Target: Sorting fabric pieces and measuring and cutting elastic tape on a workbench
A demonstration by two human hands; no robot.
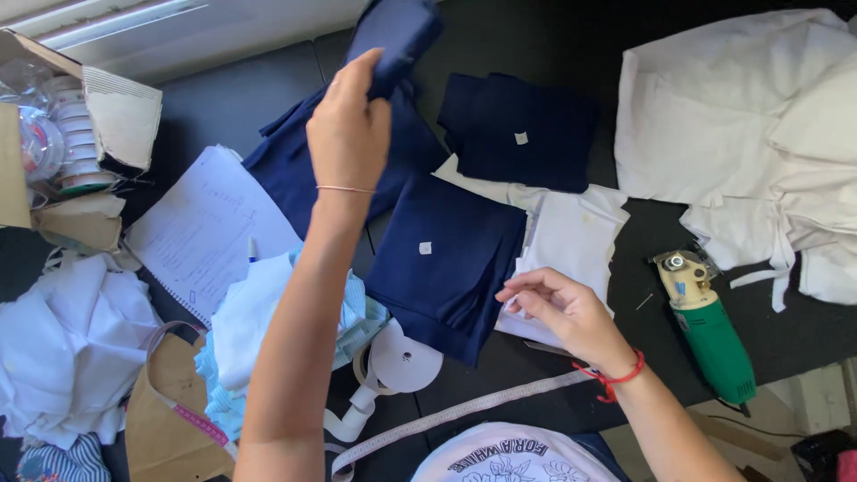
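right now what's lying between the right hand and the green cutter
In the head view, a stack of white fabric reaches partway from the right hand; past its edge, only bare dark table remains before the green cutter.
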